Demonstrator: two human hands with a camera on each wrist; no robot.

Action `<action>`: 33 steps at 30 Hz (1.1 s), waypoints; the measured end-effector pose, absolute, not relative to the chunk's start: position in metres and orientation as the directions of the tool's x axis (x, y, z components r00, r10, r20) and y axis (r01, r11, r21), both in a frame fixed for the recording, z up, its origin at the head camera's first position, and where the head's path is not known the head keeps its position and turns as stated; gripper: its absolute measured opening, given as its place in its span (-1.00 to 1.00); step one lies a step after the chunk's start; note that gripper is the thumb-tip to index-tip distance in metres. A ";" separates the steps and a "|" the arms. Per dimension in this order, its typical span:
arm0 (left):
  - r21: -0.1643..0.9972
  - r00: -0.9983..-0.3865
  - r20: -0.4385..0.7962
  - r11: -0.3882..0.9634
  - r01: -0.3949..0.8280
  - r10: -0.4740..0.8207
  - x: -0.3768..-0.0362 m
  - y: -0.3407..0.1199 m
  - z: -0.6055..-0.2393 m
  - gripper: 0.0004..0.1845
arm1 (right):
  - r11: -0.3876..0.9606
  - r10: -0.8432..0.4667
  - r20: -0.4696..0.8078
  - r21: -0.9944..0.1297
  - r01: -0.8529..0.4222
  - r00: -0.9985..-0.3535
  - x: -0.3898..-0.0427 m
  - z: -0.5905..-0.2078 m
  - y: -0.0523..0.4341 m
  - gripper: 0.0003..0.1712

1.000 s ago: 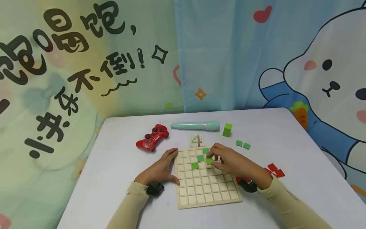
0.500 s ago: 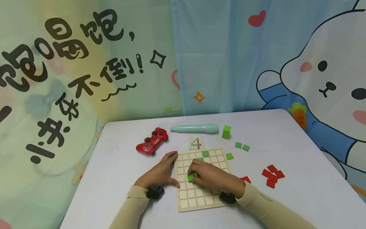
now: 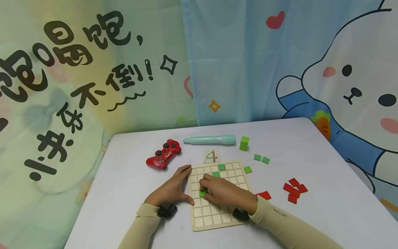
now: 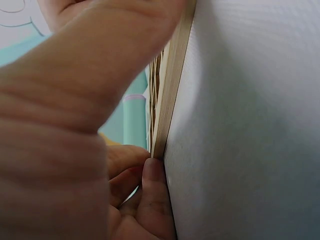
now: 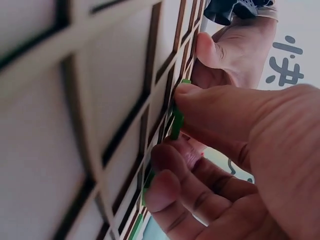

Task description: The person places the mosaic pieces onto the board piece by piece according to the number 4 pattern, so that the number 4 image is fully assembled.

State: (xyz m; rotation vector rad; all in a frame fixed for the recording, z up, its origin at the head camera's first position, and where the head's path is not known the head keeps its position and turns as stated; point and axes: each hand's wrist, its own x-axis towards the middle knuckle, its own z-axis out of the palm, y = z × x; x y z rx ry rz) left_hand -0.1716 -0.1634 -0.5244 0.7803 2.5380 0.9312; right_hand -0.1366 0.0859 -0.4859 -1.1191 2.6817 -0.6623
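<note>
Grid board (image 3: 217, 211) near tabletop (image 3: 311, 221) front edge; gamepad (image 3: 163, 154) and pen (image 3: 209, 140) behind it, loose tiles (image 3: 293, 189) right.

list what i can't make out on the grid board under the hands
- Head view: the right hand covers the middle cells of the wooden grid board; tiles beneath cannot be counted.
- Head view: the small square pattern card is too small to read.
- Left wrist view: the left hand blocks the board's face.

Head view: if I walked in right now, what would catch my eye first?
The right hand pinching a green tile over the wooden grid board at the table's near middle, while the left hand steadies the board's left edge. Behind it lie a red game controller and a mint pen.
</note>
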 end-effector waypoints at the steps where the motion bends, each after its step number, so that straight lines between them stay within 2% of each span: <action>1: 0.671 -0.798 -0.113 0.638 0.378 0.592 -0.171 -0.163 -0.524 0.42 | 0.623 -0.708 0.019 -0.454 -0.637 -0.706 -0.137 -0.486 0.086 -0.90; 12: 0.667 -0.793 -0.114 0.638 0.385 0.598 -0.175 -0.157 -0.518 0.41 | 0.633 -0.707 -0.007 -0.451 -0.629 -0.707 -0.141 -0.479 0.091 -0.88; 21: 0.679 -0.796 -0.126 0.636 0.366 0.592 -0.176 -0.160 -0.521 0.42 | 0.647 -0.674 -0.044 -0.516 -0.562 -0.737 -0.145 -0.478 0.085 -0.79; 27: 0.676 -0.805 -0.125 0.643 0.359 0.580 -0.172 -0.163 -0.523 0.43 | 0.614 -0.670 -0.018 -0.575 -0.540 -0.742 -0.143 -0.478 0.094 -0.84; 30: 0.679 -0.805 -0.137 0.646 0.348 0.577 -0.172 -0.163 -0.523 0.44 | 0.606 -0.621 0.030 -0.616 -0.503 -0.784 -0.143 -0.468 0.117 -0.82; 33: 0.680 -0.803 -0.138 0.645 0.349 0.580 -0.171 -0.162 -0.522 0.44 | 0.638 -0.490 0.100 -0.636 -0.435 -0.866 -0.146 -0.453 0.153 -0.83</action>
